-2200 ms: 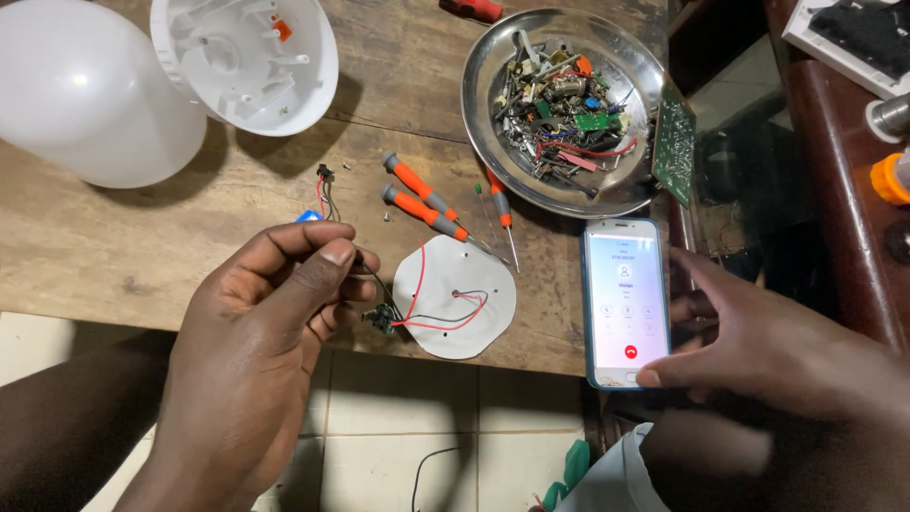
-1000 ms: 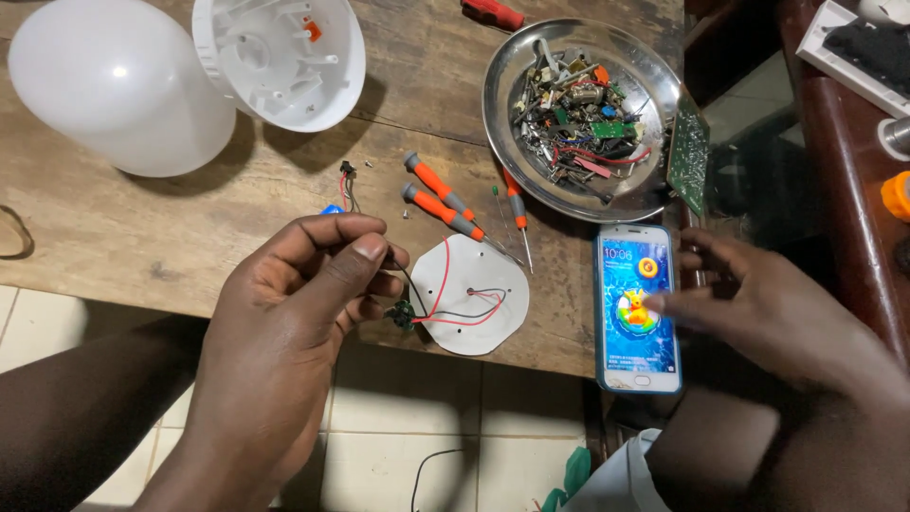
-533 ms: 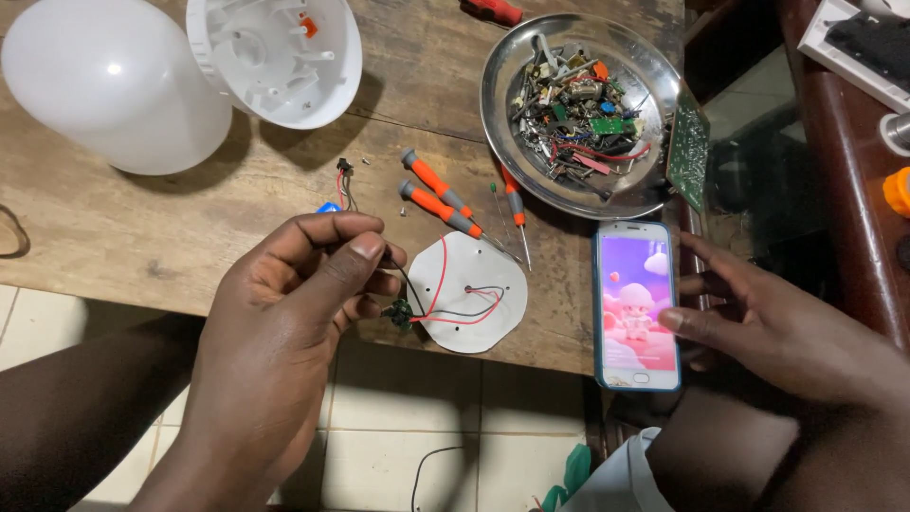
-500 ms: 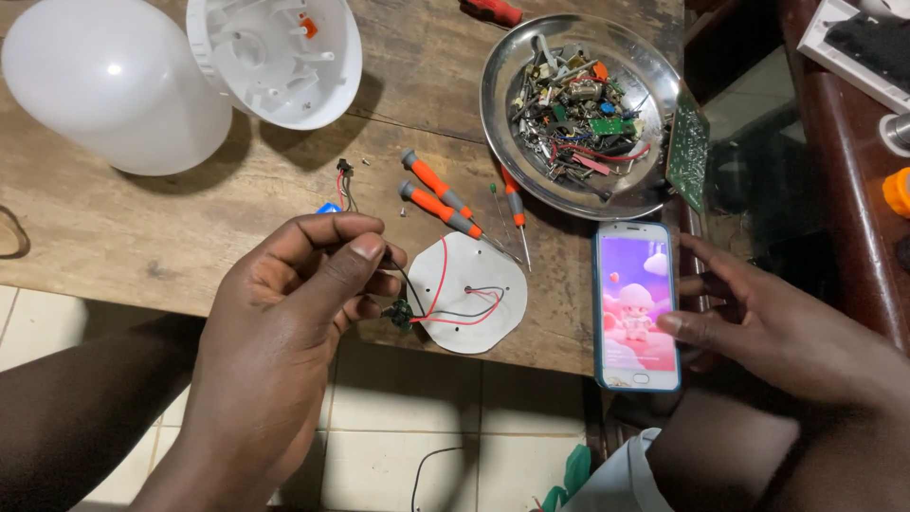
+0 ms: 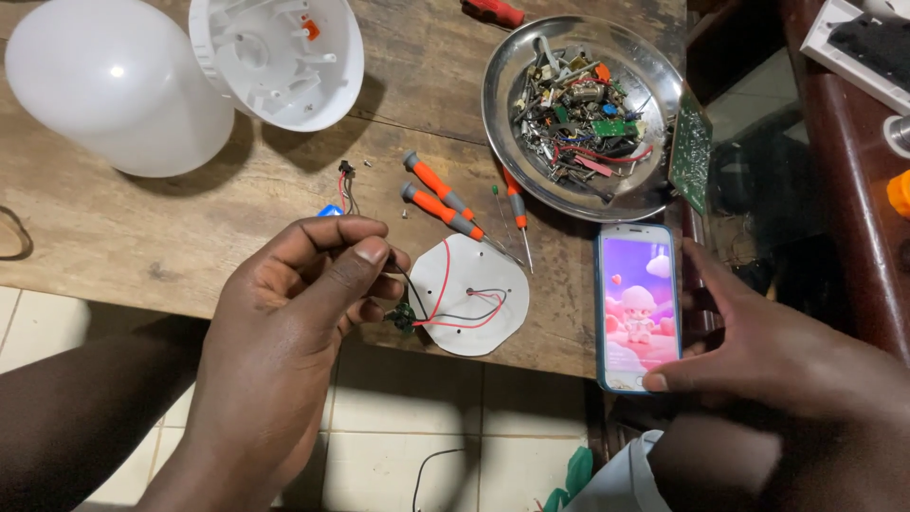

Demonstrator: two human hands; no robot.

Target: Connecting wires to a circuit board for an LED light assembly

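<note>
My left hand point(image 5: 303, 313) rests at the front edge of the wooden table point(image 5: 142, 228), fingers pinched on a small circuit piece point(image 5: 403, 316) whose red and black wires run to a white round disc point(image 5: 469, 294). My right hand point(image 5: 768, 351) grips a smartphone point(image 5: 637, 303) with a pink cartoon picture on its lit screen, thumb at its lower edge. The phone is held just off the table's right end.
Three orange-handled screwdrivers point(image 5: 441, 204) lie behind the disc. A metal bowl point(image 5: 502, 114) holds several electronic scraps, with a green circuit board point(image 5: 690, 152) at its right. A white lamp dome point(image 5: 114, 85) and white lamp base point(image 5: 280, 57) sit at the back left.
The phone screen went from a white call screen, through a blue one, to a pink picture. My right thumb shifted to the phone's lower edge. My left hand stayed put.
</note>
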